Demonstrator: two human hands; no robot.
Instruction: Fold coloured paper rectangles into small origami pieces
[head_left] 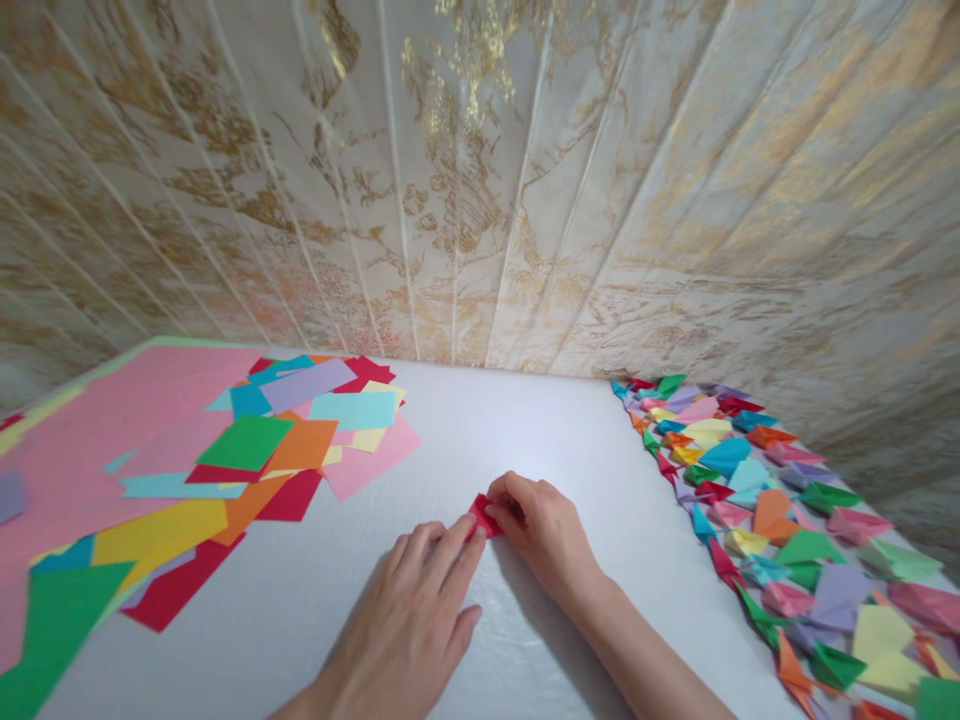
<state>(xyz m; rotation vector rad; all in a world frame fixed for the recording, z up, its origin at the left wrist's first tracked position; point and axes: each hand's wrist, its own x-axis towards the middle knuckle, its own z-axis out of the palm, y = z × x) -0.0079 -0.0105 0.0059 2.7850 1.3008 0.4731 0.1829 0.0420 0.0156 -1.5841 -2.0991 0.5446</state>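
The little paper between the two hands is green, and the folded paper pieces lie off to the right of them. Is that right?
Not quite: in the head view, the little paper between the left hand and the right hand is red, not green. The folded paper pieces do lie off to the right.

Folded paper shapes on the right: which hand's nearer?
Right. The right hand is left of the folded shapes, apart from them; the left hand is farther left, at the red paper.

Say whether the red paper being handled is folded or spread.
Folded, apparently: the red paper between left hand and right hand looks smaller than a flat red sheet.
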